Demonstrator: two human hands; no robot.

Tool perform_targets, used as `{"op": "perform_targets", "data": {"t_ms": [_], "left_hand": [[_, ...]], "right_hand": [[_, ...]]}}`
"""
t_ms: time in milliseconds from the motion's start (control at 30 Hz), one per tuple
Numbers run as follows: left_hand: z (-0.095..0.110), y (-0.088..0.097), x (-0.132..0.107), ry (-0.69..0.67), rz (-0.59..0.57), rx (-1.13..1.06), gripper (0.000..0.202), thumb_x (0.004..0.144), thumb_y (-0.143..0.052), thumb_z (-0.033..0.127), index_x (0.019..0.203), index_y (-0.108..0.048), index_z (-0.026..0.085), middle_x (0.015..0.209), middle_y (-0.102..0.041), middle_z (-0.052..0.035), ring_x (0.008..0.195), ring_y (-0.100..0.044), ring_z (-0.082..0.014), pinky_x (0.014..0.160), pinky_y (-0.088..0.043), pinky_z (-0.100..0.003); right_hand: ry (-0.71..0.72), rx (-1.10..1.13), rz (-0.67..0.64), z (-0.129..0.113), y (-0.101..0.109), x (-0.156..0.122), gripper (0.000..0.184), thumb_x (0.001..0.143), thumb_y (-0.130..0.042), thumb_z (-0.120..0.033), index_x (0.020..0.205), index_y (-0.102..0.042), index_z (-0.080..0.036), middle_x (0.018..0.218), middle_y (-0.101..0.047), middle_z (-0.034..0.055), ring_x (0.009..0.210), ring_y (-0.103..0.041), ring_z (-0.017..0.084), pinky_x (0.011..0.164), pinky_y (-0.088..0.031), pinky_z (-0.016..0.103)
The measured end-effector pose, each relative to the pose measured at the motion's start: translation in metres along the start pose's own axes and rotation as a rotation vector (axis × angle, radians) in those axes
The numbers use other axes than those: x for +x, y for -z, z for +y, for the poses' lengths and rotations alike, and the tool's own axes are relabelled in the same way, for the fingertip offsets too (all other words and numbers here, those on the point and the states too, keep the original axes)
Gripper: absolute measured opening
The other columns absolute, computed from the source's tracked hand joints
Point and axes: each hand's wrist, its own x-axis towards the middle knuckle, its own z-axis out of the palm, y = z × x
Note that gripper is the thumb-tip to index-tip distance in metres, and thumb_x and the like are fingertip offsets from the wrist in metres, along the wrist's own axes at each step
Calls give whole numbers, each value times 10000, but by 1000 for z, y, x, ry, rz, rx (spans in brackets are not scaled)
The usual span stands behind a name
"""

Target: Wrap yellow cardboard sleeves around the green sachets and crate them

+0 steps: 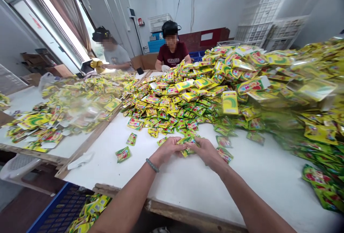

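My left hand (pixel 168 149) and my right hand (pixel 205 150) meet over the white table (pixel 188 179), fingers curled around a small bunch of green and yellow sachets (pixel 187 144). A bead bracelet (pixel 152 165) circles my left wrist. Just beyond the hands lies a huge heap of the same sachets (pixel 188 100), mixed with yellow packets (pixel 230 102). Loose sachets (pixel 123 153) lie to the left of my left hand.
Two other people (pixel 172 52) sit at the far end of the table, one in a white glove. A second table at left (pixel 27 100) holds more packets. A blue crate (pixel 61 211) with packets stands below the near edge. White crates (pixel 268 14) are stacked at back right.
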Motion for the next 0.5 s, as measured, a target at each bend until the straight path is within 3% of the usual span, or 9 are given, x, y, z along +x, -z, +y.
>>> {"op": "perform_targets", "data": {"t_ms": [67,233,400,500], "left_hand": [[1,-2,-1,26,-5,-54,528,516,-872,495,786,-645,102,704,-618,-21,536,-552,-87,524,-465,-218],[11,-4,2,81,-53,-106,475,542,-871,369,833,-602,106,656,-656,-39,553,-630,-117,571,-463,-200],[26,4,12,95,-50,-40,574,507,-881,345,908,-518,152,647,-650,-7,539,-629,-137,548,-455,-218],[53,15,28,69,-103,191,558,553,-849,350,963,-523,158,748,-671,-39,601,-634,-151,579,-467,-249]], "right_hand": [[-26,-90,-13,0,1,0,335,788,-613,-495,647,-557,-195,581,-524,-3,577,-473,159,521,-359,280],[-32,-284,148,-2,3,1,292,802,-560,-459,667,-456,-222,594,-546,1,573,-435,163,542,-322,290],[-65,-128,151,-5,3,2,265,805,-564,-474,811,-566,-209,743,-644,26,694,-544,194,621,-398,297],[-45,-67,148,-6,3,1,251,818,-565,-425,949,-605,-215,861,-681,31,800,-589,211,711,-426,303]]}}
